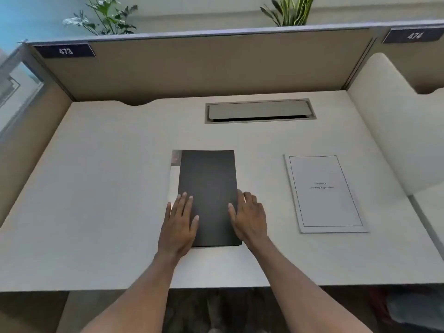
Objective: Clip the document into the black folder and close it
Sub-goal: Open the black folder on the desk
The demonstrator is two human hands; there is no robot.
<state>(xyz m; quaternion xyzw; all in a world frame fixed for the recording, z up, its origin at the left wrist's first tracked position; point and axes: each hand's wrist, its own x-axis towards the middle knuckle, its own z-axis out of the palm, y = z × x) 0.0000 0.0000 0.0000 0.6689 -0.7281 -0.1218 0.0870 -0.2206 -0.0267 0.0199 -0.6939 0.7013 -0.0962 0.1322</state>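
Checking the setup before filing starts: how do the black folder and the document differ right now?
The black folder is dark and plain; the document is white with a thin border and small central text. The folder lies in front of the person at the desk's centre, the document apart to its right. The left hand and right hand rest on the folder; the document is untouched. Both lie flat, portrait-wise.

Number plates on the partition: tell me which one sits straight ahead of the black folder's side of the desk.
The 473 plate, at the partition's upper left. The 474 plate is far right, beyond the divider, over the neighbouring desk.
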